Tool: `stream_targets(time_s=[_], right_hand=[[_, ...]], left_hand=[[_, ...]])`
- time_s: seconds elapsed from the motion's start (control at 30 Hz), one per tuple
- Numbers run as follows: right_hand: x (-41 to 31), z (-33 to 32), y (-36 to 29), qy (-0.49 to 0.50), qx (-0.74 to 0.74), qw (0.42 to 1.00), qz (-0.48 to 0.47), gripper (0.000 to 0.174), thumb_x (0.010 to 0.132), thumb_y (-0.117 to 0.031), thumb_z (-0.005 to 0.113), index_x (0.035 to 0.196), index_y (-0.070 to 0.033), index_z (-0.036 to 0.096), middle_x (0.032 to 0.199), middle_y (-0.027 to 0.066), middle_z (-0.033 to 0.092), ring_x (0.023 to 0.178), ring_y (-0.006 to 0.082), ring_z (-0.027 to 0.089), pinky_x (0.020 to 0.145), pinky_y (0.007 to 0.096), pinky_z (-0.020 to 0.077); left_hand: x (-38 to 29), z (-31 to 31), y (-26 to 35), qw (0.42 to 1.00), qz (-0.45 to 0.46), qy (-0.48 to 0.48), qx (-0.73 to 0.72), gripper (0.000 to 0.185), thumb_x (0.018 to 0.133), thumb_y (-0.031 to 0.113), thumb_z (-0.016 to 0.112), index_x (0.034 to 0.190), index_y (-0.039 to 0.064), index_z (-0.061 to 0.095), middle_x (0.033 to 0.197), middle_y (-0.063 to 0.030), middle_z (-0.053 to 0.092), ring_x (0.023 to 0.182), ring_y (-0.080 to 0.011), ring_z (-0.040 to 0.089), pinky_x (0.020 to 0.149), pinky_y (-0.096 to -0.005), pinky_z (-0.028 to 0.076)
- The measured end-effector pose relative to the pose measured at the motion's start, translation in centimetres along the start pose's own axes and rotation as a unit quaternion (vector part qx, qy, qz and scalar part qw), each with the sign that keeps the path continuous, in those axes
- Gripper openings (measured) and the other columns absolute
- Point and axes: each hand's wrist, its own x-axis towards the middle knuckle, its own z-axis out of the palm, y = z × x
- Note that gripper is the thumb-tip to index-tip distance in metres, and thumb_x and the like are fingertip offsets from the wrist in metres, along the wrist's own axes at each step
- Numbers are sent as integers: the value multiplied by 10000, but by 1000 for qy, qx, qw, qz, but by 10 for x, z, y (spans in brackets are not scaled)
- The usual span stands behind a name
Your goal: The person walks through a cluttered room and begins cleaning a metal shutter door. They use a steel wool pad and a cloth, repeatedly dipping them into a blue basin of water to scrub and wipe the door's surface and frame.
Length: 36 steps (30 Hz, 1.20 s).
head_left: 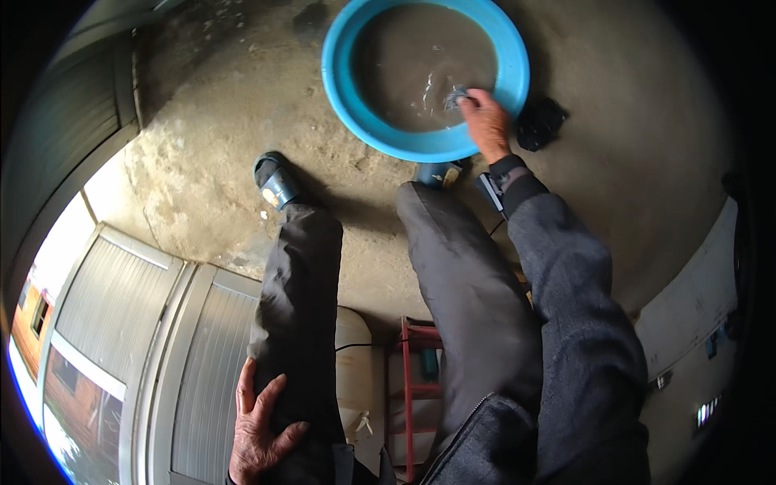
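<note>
A large blue plastic basin (515,73) holding murky brown water (418,54) stands on the concrete floor at the top of the view. My right hand (487,123) reaches over the basin's near right rim, its fingers closed on a small grey scrubber or wad (454,98) at the water's surface; its exact kind is hard to tell. My left hand (260,421) rests on the dark trouser leg at the lower left, fingers spread, holding nothing.
A crumpled black object (539,123) lies right of the basin. Slippers (276,182) are on my feet, one beside the basin. A red metal rack (409,388) and a pale plastic container (354,364) stand below. Metal-panelled doors (115,297) are at left.
</note>
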Motion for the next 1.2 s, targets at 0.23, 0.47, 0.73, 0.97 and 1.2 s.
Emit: stream_targets(time_s=[0.23, 0.47, 0.73, 0.97, 1.2], right_hand=[[31, -33, 26, -148, -42, 983, 101, 378, 887, -348, 679, 1096, -34, 689, 951, 93, 728, 851, 227, 674, 769, 365, 522], [65, -78, -6, -179, 101, 966, 155, 437, 924, -345, 692, 1284, -110, 620, 1004, -30, 633, 820, 67, 546, 677, 222, 438], [-10, -40, -154, -255, 64, 957, 123, 421, 940, -298, 675, 1308, -122, 572, 978, -55, 617, 792, 42, 551, 650, 199, 442], [-186, 106, -367, -414, 75, 903, 86, 408, 973, -320, 627, 1338, -150, 560, 1205, 3, 625, 1081, 166, 591, 883, 320, 478], [-335, 236, -525, -575, 70, 815, -10, 393, 958, -290, 629, 1289, -82, 582, 1140, 44, 661, 969, 138, 651, 799, 266, 517]], left_hand=[[-9, 12, -36, 998, 58, 13, 4, 650, 816, 336, 767, 1367, 75, 539, 1530, -286, 278, 1433, -462, 259, 1150, -513, 278], [-51, 48, -107, 990, 41, 126, -53, 663, 858, 408, 721, 1418, 149, 481, 1560, -241, 253, 1417, -495, 249, 1156, -523, 269], [-71, 73, -208, 973, 106, 139, -151, 651, 904, 434, 656, 1443, 139, 443, 1558, -239, 266, 1399, -484, 291, 1150, -519, 288], [-79, 75, -274, 937, 130, 118, -300, 640, 940, 426, 625, 1472, 141, 413, 1572, -235, 240, 1391, -440, 335, 1126, -459, 339], [-79, 83, -283, 922, 130, 99, -351, 652, 942, 430, 620, 1487, 155, 392, 1575, -251, 225, 1381, -458, 350, 1117, -464, 353]])
